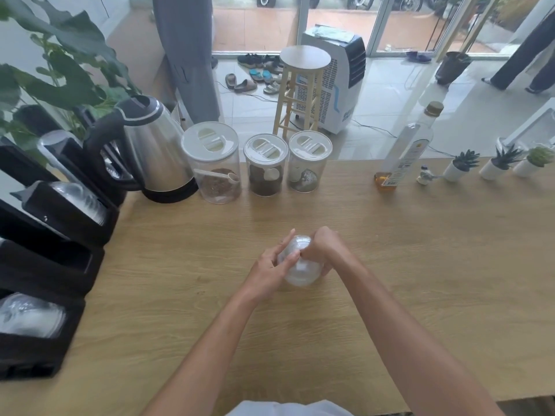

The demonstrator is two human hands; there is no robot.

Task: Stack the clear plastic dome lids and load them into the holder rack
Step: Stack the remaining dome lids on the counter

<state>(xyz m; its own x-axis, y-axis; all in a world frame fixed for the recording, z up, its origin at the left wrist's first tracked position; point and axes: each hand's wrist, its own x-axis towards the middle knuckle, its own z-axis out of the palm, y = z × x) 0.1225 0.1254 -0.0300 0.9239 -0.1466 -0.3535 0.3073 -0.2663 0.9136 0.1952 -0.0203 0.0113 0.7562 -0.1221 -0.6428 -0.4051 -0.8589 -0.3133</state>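
Note:
A stack of clear plastic dome lids (300,270) sits between both hands over the middle of the wooden table (420,250). My left hand (270,270) wraps its left side with fingers over the top. My right hand (322,246) grips its right side and upper end. The black holder rack (57,262) stands at the table's left edge, with more clear lids (30,315) in its near slot and others (81,198) in a farther slot. One middle slot looks dark.
A steel kettle (156,154) and three lidded clear jars (265,165) line the far edge. A glass bottle (405,148) and small potted plants (462,165) stand far right. A large leafy plant (60,61) rises behind the rack.

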